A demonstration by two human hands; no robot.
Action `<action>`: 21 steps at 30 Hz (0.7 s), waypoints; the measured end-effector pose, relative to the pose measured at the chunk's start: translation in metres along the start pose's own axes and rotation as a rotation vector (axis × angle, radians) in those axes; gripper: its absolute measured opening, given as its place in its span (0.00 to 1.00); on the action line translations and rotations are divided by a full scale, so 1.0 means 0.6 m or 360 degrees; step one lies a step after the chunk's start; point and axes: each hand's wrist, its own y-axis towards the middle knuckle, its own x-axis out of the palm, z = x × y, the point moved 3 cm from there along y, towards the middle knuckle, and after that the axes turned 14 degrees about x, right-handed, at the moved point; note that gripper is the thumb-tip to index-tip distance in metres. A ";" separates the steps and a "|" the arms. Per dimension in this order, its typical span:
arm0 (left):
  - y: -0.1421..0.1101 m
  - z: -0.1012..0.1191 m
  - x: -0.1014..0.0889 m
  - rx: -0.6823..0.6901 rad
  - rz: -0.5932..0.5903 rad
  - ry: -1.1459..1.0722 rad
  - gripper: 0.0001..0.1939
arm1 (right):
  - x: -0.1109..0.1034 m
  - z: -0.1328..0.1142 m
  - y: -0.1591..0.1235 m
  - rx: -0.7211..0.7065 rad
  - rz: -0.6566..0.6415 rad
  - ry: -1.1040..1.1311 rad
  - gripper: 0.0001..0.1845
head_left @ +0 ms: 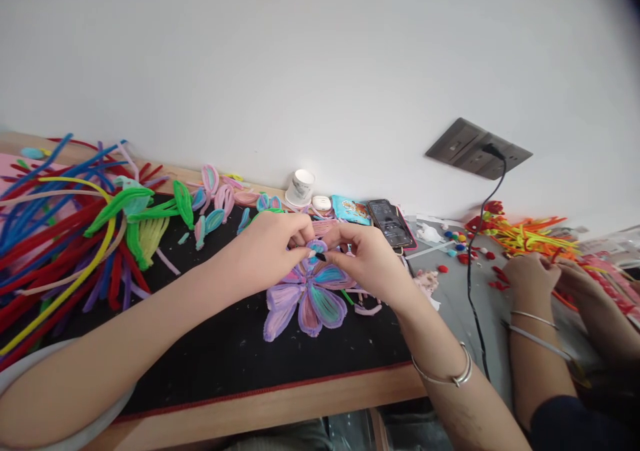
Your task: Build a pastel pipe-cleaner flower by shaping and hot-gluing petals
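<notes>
Both my hands meet over the black mat [210, 364], fingertips pinched together. Between them is a small purple and blue pipe-cleaner petal [317, 245]. My left hand [280, 243] grips its left side; my right hand [367, 259], with a dark-tipped nail showing, grips its right side. Just below lies a large flower [327, 306] of purple, pink and teal pipe-cleaner petals; its upper part is partly hidden by my fingers. I cannot tell whether the small petal is joined to it. A short pink pipe-cleaner piece [368, 309] rests by the flower's right side.
Loose pipe cleaners [55, 237] pile up at left, beside green leaf shapes [183, 204]. Along the wall stand a paper cup [302, 185], a white case [321, 203], a blue packet [351, 209] and a phone [390, 223]. A black cable [470, 284] hangs at right, near a co-worker's hands [533, 274].
</notes>
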 end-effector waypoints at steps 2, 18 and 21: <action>0.002 0.001 0.000 0.0021 -0.0014 0.0023 0.03 | 0.000 0.001 0.000 -0.0011 0.0015 -0.0018 0.10; 0.006 -0.003 0.007 -0.0053 -0.0151 -0.0025 0.04 | -0.001 0.004 -0.002 -0.0100 -0.0106 -0.0144 0.06; 0.006 -0.001 0.007 -0.0036 -0.0149 -0.0028 0.04 | -0.002 0.003 -0.005 -0.0255 -0.0009 -0.0280 0.09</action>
